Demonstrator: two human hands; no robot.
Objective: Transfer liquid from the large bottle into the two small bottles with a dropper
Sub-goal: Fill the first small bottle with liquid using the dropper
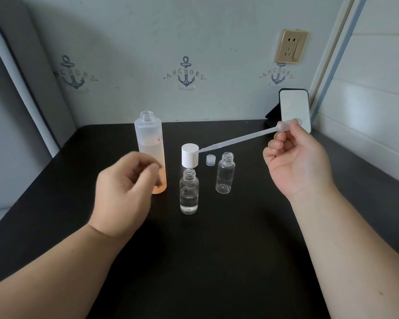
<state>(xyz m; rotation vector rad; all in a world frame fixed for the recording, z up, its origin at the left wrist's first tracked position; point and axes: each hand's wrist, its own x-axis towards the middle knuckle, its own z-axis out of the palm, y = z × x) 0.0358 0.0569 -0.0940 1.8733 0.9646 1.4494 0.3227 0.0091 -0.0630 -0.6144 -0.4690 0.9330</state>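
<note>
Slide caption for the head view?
Right hand holds dropper above open bottles; left hand hovers by large bottle.

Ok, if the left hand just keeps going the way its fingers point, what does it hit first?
Most likely the large bottle. The left hand is curled loosely, holding nothing, its fingers aimed at the bottle's lower, orange-tinted part and overlapping it in the head view. Depth is unclear, so whether they touch cannot be told.

The wall (pixel 217 31) behind the desk bears the word "ANCHORS" three times, each printed across a dark blue anchor sign (pixel 186 73). The large bottle (pixel 150 143) carries a small red mark of characters, too blurred to read.
</note>
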